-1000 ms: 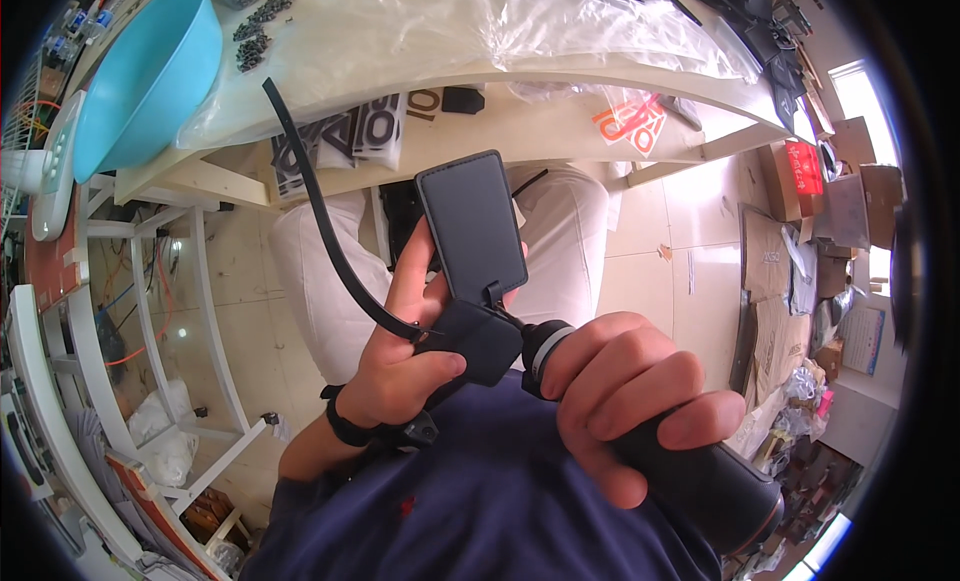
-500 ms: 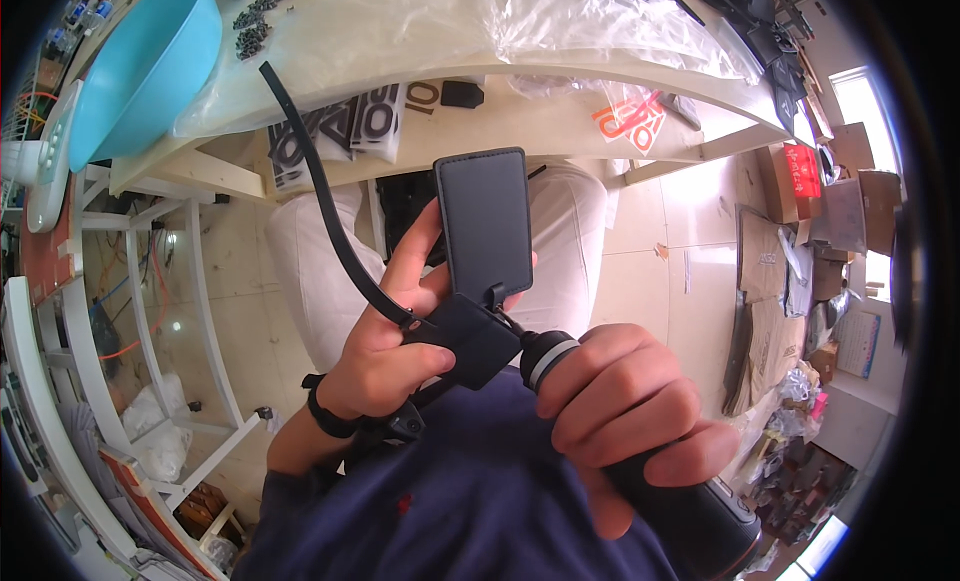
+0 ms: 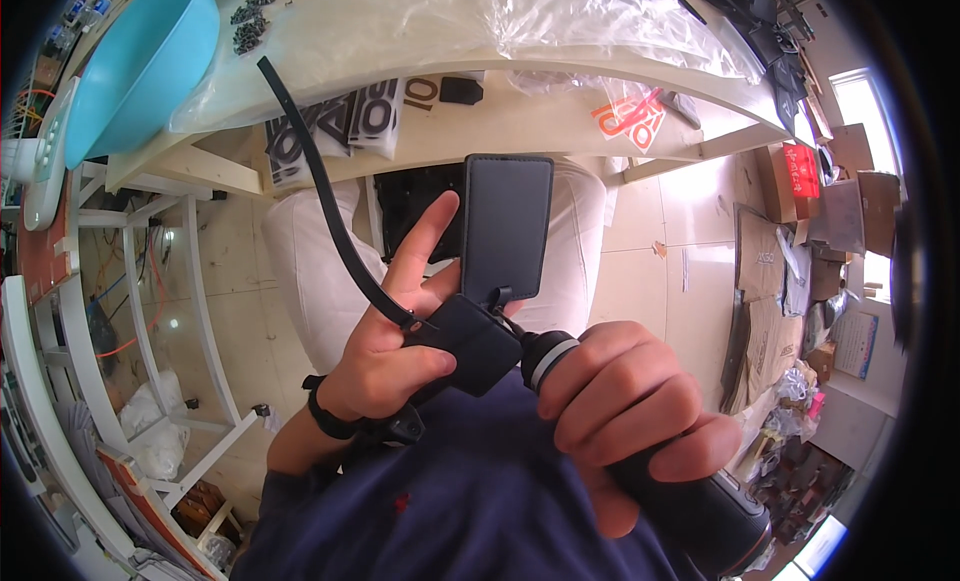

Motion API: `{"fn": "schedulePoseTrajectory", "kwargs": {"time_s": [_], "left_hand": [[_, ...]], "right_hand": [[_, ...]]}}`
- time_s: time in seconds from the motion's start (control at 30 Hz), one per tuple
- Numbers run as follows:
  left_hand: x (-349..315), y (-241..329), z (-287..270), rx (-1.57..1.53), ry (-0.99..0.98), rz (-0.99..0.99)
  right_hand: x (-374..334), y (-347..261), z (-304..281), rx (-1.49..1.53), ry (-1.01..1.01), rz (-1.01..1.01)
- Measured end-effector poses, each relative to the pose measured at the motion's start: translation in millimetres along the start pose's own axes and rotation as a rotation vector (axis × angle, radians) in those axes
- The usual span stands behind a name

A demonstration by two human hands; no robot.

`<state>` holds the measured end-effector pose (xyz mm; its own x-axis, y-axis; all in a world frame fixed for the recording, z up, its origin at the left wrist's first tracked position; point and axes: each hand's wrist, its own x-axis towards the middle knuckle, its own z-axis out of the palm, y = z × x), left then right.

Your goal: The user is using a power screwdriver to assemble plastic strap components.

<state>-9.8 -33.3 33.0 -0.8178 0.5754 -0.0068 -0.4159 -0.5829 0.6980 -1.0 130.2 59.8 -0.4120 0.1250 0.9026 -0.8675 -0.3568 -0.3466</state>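
Observation:
My left hand pinches a black leather luggage tag, its thumb on the lower square flap while the index finger stretches upward. The stitched rectangular panel stands above that flap, joined by a small loop. A long black strap curves up to the left from the flap. Wrapped in my right hand is a black cordless screwdriver with a light ring near its nose. Its tip points at the joint between panel and flap; whether it sits in a screw I cannot tell.
Ahead stands a bench covered with clear plastic film, with small dark screws and a blue bowl at the left. Printed bags lie on its lower shelf. White metal frames stand left; cardboard leans at right.
The tag's upper panel has swung to the right and turned more upright, away from my left index finger, which now points free. The screwdriver has stayed nearly in place.

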Motion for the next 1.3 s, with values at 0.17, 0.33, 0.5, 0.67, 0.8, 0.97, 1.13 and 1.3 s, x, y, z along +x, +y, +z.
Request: {"fn": "schedulePoseTrajectory", "kwargs": {"time_s": [0.17, 0.33, 0.5, 0.67, 0.8, 0.97, 1.13, 1.3], "left_hand": [[-0.6, 3.3, 4.7, 0.039, 0.071, -0.049], [-0.5, 0.9, 2.7, 0.061, 0.043, -0.039], [-0.8, -0.1, 0.8, 0.037, -0.009, -0.016], [-1.2, 0.3, 2.3, 0.014, -0.002, -0.021], [-1.8, 1.4, -0.7, 0.04, -0.025, -0.045], [-2.1, 0.5, -2.0, 0.037, -0.035, -0.037], [-2.5, 0.0, -2.4, 0.021, -0.055, -0.036], [-4.7, -1.5, -4.2, 0.022, -0.05, -0.053]], "right_hand": [[-1.6, -2.0, -5.9, 0.027, -0.033, 0.01], [0.2, -3.3, -7.1, 0.019, -0.071, 0.03], [-0.6, -3.5, -6.8, 0.022, -0.068, 0.033], [-1.7, -1.9, -2.8, 0.016, -0.041, 0.022], [-1.5, -1.7, -1.9, 0.015, -0.027, 0.016], [-1.8, -2.1, -2.2, 0.015, -0.047, 0.039], [-3.4, -3.9, -4.6, 0.019, -0.055, 0.056], [-1.3, -1.7, -5.1, 0.02, -0.074, 0.068]]}}
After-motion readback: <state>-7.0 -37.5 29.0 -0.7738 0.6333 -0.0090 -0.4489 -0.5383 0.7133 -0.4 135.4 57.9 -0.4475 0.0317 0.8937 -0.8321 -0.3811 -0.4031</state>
